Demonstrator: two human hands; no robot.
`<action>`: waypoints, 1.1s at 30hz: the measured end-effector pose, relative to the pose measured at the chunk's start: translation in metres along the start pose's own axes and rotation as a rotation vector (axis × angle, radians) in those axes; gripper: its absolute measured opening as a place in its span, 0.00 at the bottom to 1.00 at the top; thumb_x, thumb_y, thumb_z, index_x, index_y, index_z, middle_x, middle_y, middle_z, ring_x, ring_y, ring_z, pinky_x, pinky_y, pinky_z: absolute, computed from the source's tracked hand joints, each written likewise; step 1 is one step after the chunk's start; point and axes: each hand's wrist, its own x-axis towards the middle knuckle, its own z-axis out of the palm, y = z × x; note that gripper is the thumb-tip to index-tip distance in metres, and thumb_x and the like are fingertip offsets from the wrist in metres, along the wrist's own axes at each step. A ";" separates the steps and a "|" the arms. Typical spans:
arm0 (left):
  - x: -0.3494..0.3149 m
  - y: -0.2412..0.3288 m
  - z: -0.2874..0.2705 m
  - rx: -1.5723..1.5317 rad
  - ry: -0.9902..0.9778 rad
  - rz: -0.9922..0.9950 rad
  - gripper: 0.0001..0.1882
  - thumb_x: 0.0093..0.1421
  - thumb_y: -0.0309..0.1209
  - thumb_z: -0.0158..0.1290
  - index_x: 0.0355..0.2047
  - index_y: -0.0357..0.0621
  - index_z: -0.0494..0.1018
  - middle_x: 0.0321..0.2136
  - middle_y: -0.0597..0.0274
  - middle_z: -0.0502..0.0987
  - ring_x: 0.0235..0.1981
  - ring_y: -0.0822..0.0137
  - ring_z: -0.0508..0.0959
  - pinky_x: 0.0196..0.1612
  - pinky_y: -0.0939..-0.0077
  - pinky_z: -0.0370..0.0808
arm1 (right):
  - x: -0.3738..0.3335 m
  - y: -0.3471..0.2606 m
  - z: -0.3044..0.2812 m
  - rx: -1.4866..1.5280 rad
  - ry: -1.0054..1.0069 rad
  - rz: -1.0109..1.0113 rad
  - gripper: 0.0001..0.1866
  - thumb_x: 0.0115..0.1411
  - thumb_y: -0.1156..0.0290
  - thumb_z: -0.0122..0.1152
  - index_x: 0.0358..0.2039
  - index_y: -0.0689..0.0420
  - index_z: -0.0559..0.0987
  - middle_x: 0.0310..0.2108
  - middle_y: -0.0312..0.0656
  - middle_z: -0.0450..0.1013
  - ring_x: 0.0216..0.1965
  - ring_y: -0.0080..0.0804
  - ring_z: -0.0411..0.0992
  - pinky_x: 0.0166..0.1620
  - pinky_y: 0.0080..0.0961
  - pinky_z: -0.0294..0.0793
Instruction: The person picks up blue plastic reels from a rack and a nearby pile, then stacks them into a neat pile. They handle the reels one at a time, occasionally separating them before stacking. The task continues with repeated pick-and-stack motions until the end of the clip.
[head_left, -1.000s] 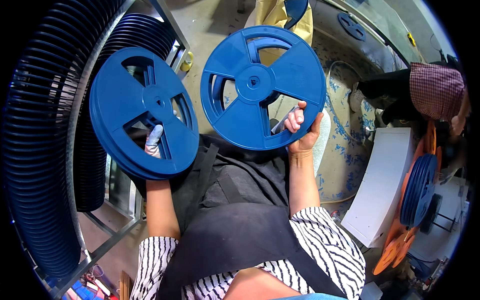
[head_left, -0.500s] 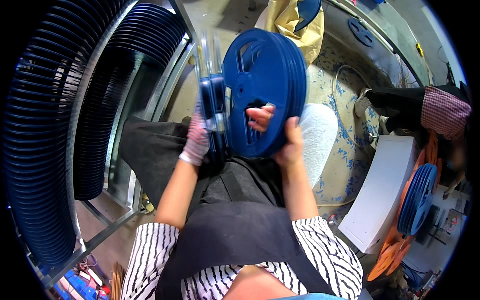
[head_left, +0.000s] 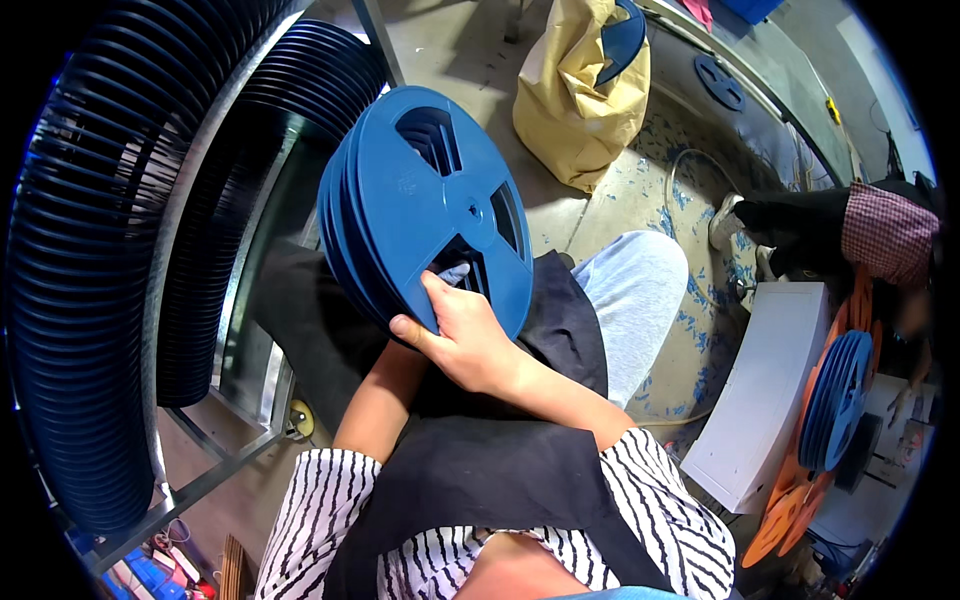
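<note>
A stack of several blue plastic reels (head_left: 400, 190) is tilted above my lap, pressed together, with the cut-outs of the front one facing me. My bare right hand (head_left: 470, 345) is closed on the near rim, its thumb at the edge and its fingers at the lower cut-out. Behind the stack, my left forearm passes under the right wrist. Most of my left hand (head_left: 456, 273) is hidden; a greyish gloved fingertip shows through that same cut-out, so it grips the stack from behind.
To the left, a metal rack (head_left: 180, 200) holds long rows of dark blue reels. A tan sack (head_left: 575, 110) with a blue piece in it stands ahead. At right are a white box (head_left: 760, 395), blue reels on an orange stand (head_left: 840, 400), and another person's legs (head_left: 790, 220).
The reels at my left hand and the stack at my right hand have come together. The stack has moved left and turned, and my right hand has crossed over to its near edge.
</note>
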 end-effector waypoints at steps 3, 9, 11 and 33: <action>-0.004 0.000 0.000 -0.009 -0.007 0.015 0.29 0.58 0.41 0.58 0.57 0.42 0.67 0.49 0.55 0.74 0.49 0.59 0.75 0.56 0.63 0.70 | 0.003 -0.003 0.009 0.000 -0.036 -0.026 0.28 0.61 0.53 0.59 0.48 0.66 0.68 0.35 0.57 0.73 0.38 0.55 0.74 0.42 0.38 0.72; -0.004 0.005 -0.004 -0.026 -0.014 0.083 0.31 0.55 0.39 0.61 0.57 0.41 0.67 0.52 0.53 0.73 0.53 0.56 0.74 0.61 0.60 0.67 | 0.004 -0.011 -0.043 -0.194 0.091 0.028 0.22 0.50 0.62 0.72 0.40 0.62 0.76 0.32 0.48 0.75 0.34 0.40 0.77 0.39 0.31 0.74; -0.005 0.012 -0.009 -0.188 -0.002 0.023 0.33 0.54 0.38 0.62 0.58 0.40 0.66 0.53 0.51 0.73 0.55 0.55 0.72 0.63 0.58 0.66 | 0.008 0.019 -0.076 -0.131 0.344 0.033 0.21 0.49 0.61 0.74 0.34 0.62 0.76 0.26 0.44 0.75 0.22 0.30 0.73 0.27 0.26 0.71; -0.004 0.021 -0.009 -0.225 -0.208 0.149 0.37 0.56 0.52 0.55 0.58 0.38 0.62 0.52 0.53 0.69 0.61 0.52 0.64 0.70 0.53 0.52 | 0.009 0.168 -0.158 0.768 0.752 0.313 0.31 0.69 0.45 0.41 0.42 0.67 0.70 0.33 0.53 0.77 0.30 0.40 0.79 0.33 0.31 0.81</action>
